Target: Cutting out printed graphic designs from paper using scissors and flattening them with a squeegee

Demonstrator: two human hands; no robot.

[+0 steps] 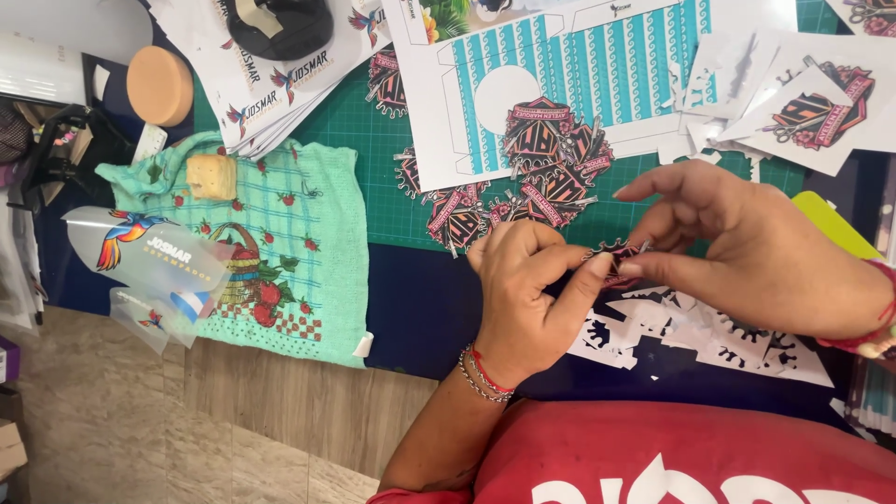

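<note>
Both hands meet at table centre, over the dark blue table edge (420, 317), just below the green cutting mat (373, 149).

Left hand (523, 299): fingers curled, thumb and forefinger pressed together on the left end of a small cut-out sticker (618, 256). Red cord and bead bracelets on the wrist.

Right hand (747, 252): thumb and forefinger pinching the right end of the same sticker; the other fingers are spread and lifted. Red cord on that wrist too.

The sticker is red, black and pink, with a jagged outline, held between the two hands just above the table. It is mostly hidden by the fingertips, so can't tell whether any backing is on it.

Around:
- Pile of matching stickers (541, 177) on the mat, just above the hands, overlapping a white printed sheet with teal stripes (607, 65).
- White cut-out scrap sheets (691, 336) lie under and right of the hands.
- More stickers on white backing pieces (821, 112) at top right.
- Green woven cloth with fruit basket pattern (280, 252) at left, a pale sponge block (211, 175) on it.
- Clear film with a bird print (149, 261) overlaps the cloth's left edge.
- Round orange pad (159, 84) and a stack of printed sheets (271, 84) at top left.
</note>
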